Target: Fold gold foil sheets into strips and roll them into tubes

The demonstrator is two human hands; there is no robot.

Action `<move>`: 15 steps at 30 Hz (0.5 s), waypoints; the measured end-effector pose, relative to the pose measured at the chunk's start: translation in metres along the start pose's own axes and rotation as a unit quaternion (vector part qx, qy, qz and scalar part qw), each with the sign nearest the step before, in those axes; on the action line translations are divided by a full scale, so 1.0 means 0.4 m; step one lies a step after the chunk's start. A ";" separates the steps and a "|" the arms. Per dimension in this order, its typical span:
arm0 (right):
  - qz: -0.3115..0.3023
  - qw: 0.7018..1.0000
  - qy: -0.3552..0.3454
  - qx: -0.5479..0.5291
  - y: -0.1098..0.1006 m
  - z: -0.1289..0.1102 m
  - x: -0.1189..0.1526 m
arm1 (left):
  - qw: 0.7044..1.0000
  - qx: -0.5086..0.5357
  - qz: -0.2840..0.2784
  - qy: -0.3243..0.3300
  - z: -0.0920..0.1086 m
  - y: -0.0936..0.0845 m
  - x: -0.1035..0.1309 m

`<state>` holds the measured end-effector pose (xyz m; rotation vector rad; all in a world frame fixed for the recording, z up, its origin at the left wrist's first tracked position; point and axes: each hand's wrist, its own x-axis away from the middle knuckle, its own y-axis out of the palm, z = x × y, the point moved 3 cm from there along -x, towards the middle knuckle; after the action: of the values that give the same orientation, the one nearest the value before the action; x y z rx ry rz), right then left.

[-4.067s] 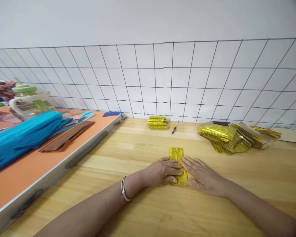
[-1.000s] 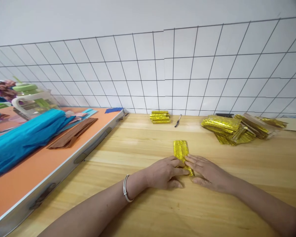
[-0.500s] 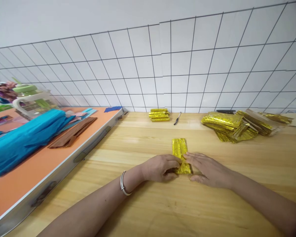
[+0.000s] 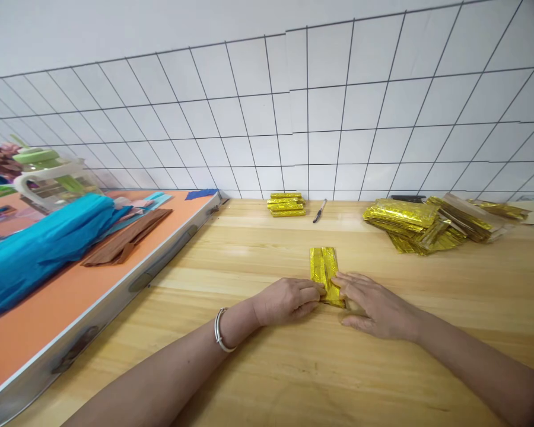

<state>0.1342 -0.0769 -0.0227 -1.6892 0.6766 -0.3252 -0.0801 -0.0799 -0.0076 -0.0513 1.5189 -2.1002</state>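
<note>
1. Nine o'clock from the gold foil (image 4: 318, 263), blue paper (image 4: 53, 243) and a brown strip (image 4: 129, 236) lie on an orange board (image 4: 22, 350), well apart from the hands.
2. The left hand (image 4: 285, 301) is at eight o'clock, fingers curled onto the foil's near-left edge. Its fingertips are hidden, so I cannot tell whether the grip pinches or only presses. A hard tug there could tear or skew the sheet, which looks thin.
3. Gold strips (image 4: 286, 205) are stacked at eleven o'clock, a pen (image 4: 320, 211) at twelve.
4. The foil lies on the bench (image 4: 249, 379) between both hands, creased lengthwise. Uneven pressure could set the crease crooked.
5. The right hand (image 4: 374, 305) is at four o'clock, grip released, fingers spread on the foil's right edge. Lifting too soon could let the layers spring apart.
6. At two o'clock sits a loose gold pile (image 4: 400, 216); a wide arm sweep could scatter it.
</note>
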 end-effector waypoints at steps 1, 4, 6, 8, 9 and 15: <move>0.009 1.000 -0.001 0.005 0.001 0.000 -0.001 | 1.000 0.005 -0.001 -0.008 -0.002 0.001 0.001; 0.030 0.999 -0.016 0.022 0.003 -0.004 -0.006 | 1.000 0.016 -0.003 -0.021 -0.003 0.002 0.002; 0.037 0.999 -0.026 0.030 0.003 -0.006 -0.009 | 0.999 0.022 -0.004 -0.030 -0.003 0.002 0.003; 0.044 0.998 -0.028 0.036 0.003 -0.006 -0.011 | 0.999 0.030 -0.008 -0.036 -0.001 0.001 0.003; 0.047 0.998 -0.030 0.037 0.003 -0.005 -0.011 | 0.999 0.035 -0.010 -0.036 0.000 0.000 0.003; 0.065 0.997 -0.033 0.017 0.010 0.003 -0.010 | 0.996 0.083 0.020 -0.025 -0.003 -0.006 -0.002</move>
<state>0.1307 -0.0739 -0.0261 -1.6074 0.7241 -0.1865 -0.0808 -0.0780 -0.0058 -0.0120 1.3019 -2.1681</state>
